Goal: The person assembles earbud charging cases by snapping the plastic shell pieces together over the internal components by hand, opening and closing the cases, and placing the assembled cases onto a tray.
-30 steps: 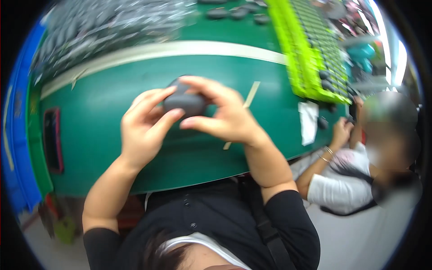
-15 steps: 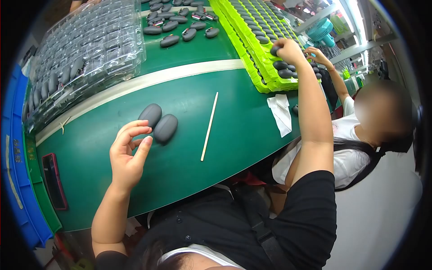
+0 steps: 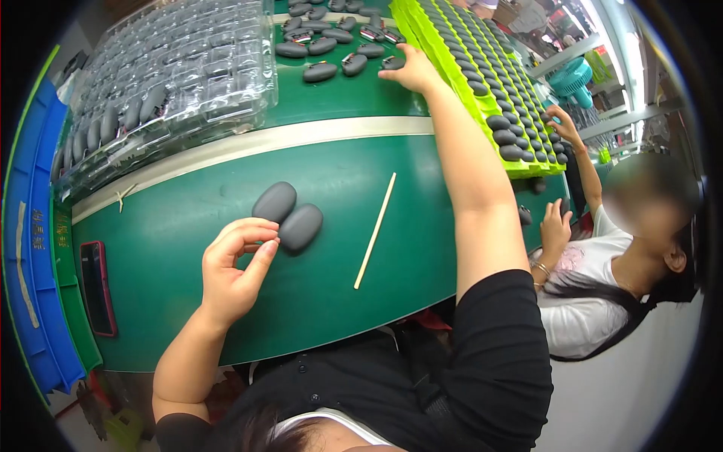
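Two smooth dark grey oval pieces, one farther off (image 3: 275, 202) and one nearer (image 3: 301, 228), lie side by side on the green table. My left hand (image 3: 237, 264) is beside them, its curled fingertips and thumb slightly apart and close to the nearer piece; whether they touch it I cannot tell. At the far side, my right hand (image 3: 414, 71) reaches to a loose grey oval piece (image 3: 392, 63), thumb and forefinger spread on either side of it. More loose oval pieces (image 3: 320, 71) lie to its left, some showing an open side with small parts.
A bright green tray (image 3: 433, 83) holds rows of grey pieces. Clear plastic trays (image 3: 248, 98) are stacked at the left. A thin wooden stick (image 3: 375, 230), a phone (image 3: 98, 288) and blue bins (image 3: 34, 248) are around. A co-worker (image 3: 595, 264) sits at the right, hands near the tray.
My right hand has left the green tray, where it held a grey piece, and moved left to the loose pieces. My left hand stays by the two ovals. The view has shifted slightly.
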`<state>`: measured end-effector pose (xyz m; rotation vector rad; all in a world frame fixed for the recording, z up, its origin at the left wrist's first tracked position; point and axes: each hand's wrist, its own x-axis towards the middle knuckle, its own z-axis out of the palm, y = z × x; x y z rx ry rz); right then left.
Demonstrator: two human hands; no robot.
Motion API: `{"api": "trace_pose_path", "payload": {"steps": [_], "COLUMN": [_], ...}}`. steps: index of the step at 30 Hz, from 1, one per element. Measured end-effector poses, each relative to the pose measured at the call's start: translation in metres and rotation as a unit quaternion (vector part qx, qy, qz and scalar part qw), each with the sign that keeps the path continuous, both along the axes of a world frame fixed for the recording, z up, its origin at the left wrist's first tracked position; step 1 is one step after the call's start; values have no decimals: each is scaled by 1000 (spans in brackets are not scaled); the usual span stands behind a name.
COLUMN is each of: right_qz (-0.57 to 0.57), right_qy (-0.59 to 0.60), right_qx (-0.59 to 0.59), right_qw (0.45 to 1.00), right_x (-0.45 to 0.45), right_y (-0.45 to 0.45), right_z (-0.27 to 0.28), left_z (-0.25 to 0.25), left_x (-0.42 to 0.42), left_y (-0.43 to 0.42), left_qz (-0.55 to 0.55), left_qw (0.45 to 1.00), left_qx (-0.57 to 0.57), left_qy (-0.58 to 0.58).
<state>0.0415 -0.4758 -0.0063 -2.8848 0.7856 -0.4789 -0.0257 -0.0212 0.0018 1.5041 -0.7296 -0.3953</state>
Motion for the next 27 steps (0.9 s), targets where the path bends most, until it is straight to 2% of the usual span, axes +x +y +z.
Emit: {"api": "trace_pose_path", "payload": {"steps": [1, 4, 5, 8, 10, 12, 13, 14, 16, 17, 20, 21, 25, 27], "right_qz": [42, 69, 63, 14, 35, 96, 122, 149, 224, 227, 266, 269, 219, 282], "right_qy": [-24, 40, 11, -128, -118, -105, -64, -26, 21, 21, 54, 47, -10, -131], "right_qx": [15, 99, 46, 158, 362, 542, 565, 587, 592, 598, 590, 580, 603, 600], "right_qw": [999, 992, 997, 979, 924, 828, 813, 795, 774, 769, 760, 768, 767, 737], "right_x": [5, 14, 9, -8, -21, -51, -65, -77, -101, -111, -129, -134, -141, -137], "right_y": [-1, -14, -13, 31, 64, 133, 157, 180, 229, 251, 289, 294, 279, 276], "right_z": [-10, -17, -23, 0, 18, 50, 52, 53, 59, 59, 58, 55, 38, 29], "left_z": [0, 4, 4, 3, 3, 5, 4, 3, 2, 4, 0, 5, 6, 3], "left_x": [2, 2, 2, 5, 4, 4, 0, 1, -5, -5, -5, -3, -4, -3], "left_y": [1, 2, 2, 4, 7, 7, 7, 8, 7, 7, 8, 9, 8, 7], "left_qz": [3, 9, 6, -24, -40, -52, -42, -52, -36, -62, -111, -134, -118, -71], "left_qw": [1000, 1000, 1000, 998, 998, 997, 999, 998, 992, 978, 953, 955, 945, 949], "left_qx": [2, -2, 0, -2, -3, -5, -10, -1, 3, -12, -48, -14, -48, -72], "left_qy": [-5, -20, -31, -49, -49, -51, -18, -21, 124, 197, 279, 265, 302, 300]}}
